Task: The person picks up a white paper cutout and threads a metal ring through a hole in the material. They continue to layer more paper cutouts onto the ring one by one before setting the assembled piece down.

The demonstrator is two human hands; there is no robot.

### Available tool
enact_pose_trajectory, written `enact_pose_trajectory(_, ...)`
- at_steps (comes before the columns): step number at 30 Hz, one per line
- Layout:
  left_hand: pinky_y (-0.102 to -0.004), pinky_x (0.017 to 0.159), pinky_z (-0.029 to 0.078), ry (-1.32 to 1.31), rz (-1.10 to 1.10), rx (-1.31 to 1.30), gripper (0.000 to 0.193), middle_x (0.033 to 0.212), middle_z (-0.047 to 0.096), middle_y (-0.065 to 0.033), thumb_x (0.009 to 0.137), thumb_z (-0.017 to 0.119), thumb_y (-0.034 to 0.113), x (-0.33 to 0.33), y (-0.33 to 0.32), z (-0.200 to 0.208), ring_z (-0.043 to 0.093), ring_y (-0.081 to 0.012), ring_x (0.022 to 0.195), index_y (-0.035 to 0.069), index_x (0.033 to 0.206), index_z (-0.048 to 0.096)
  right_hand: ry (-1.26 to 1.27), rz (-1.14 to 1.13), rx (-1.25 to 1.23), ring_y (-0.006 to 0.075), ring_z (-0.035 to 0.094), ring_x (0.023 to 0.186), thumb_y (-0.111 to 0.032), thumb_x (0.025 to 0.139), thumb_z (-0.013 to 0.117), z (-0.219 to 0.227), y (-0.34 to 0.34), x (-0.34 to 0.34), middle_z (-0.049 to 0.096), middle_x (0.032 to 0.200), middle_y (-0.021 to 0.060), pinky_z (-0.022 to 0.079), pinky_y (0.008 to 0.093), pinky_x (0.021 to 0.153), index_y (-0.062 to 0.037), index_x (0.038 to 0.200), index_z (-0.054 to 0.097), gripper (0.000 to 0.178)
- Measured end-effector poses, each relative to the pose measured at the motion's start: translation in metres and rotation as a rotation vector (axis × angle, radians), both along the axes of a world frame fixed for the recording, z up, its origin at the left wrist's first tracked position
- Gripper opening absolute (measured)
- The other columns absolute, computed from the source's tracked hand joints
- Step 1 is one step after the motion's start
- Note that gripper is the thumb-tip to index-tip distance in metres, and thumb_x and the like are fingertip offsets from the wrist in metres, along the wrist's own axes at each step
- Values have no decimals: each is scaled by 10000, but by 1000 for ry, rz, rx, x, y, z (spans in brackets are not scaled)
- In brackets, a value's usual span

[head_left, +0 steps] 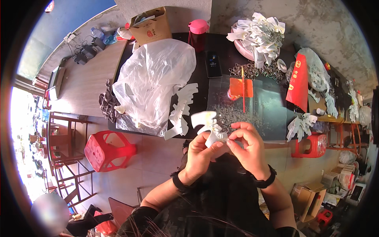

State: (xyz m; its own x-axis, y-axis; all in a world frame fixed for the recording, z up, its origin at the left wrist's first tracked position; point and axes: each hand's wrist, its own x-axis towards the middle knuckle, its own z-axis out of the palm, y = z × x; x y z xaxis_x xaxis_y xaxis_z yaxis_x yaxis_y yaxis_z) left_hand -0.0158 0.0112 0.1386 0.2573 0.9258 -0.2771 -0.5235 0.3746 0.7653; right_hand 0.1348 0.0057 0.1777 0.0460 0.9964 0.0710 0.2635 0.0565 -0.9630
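Note:
Over the table's front edge, my left hand (200, 157) grips a small bunch of thin white curved pieces (206, 119) between thumb and fingers. My right hand (249, 149) pinches at the right edge of the same bunch, thumb and forefinger together and the other fingers raised. Just beyond my hands, small dark bits (229, 114) lie scattered over a clear sheet (270, 118). On that sheet is an orange-red square (236, 87) with a thin orange stick (243, 100) across it. A row of similar white pieces (182, 110) lies to the left.
A large clear plastic bag (154, 79) covers the table's left part. Behind stand a paper bag (152, 29), a pink-lidded bottle (198, 33), a phone (213, 64) and a pink basket (241, 47) heaped with white pieces. Dark rings (256, 72) lie before it. A red stool (106, 150) stands left.

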Motion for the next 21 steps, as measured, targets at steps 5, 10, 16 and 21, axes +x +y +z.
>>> enact_pose_trajectory(5,-155,504,406,43,14,56,111,806,584,38,825,648,27,6,-4,0,507,-12,657,78,835,550,-4,88,-45,117,556,906,101,750,629,2,5,10,490,1109,104,484,246,763,18,846,572,140)
enact_pose_trajectory(10,-165,535,421,-42,-41,-9,274,898,591,-13,806,667,31,6,-3,15,538,-45,733,55,998,473,26,60,-94,231,610,843,38,708,673,2,8,12,582,968,115,499,314,724,4,790,579,130)
enact_pose_trajectory(16,-180,460,432,107,26,-98,483,902,597,-73,794,686,89,6,8,5,557,-69,689,38,1145,359,-196,101,17,214,607,851,73,717,635,0,8,8,579,1011,107,494,310,736,6,793,561,126)
enact_pose_trajectory(21,-167,531,443,198,94,151,386,927,587,-74,828,621,-12,12,8,11,561,-70,738,46,1133,392,-212,74,11,162,606,839,109,735,609,-4,8,6,573,1055,111,502,273,730,18,834,564,142)
